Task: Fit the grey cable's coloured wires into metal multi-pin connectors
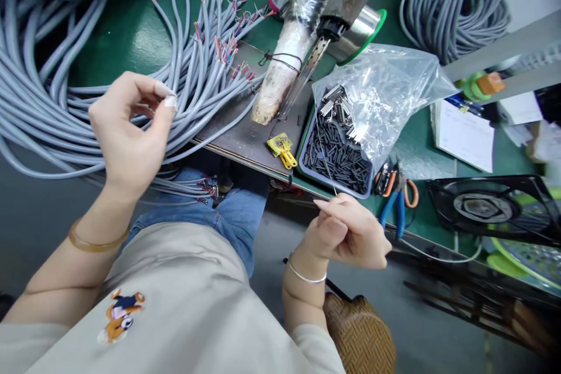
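Observation:
My left hand [134,125] is pinched, thumb against forefinger, above a bundle of grey cables [193,111] with stripped, coloured wire ends. Whether anything sits between those fingertips is too small to tell. Near the table's front edge my right hand [348,231] is closed on a thin solder wire [325,158], which runs up from it across a tray. That tray [335,186] holds many short black tubes [335,149] and metal connectors [335,105]. Left of the right hand, several cables fitted with connectors [210,188] rest over my lap.
A soldering iron [313,58] and a wrapped tube [280,70] reach down over the board [249,149]. Behind stands a solder spool [359,32]. A yellow cutter [284,152], blue-handled pliers [397,204], a clear bag [390,93] and a black fan [486,207] lie around.

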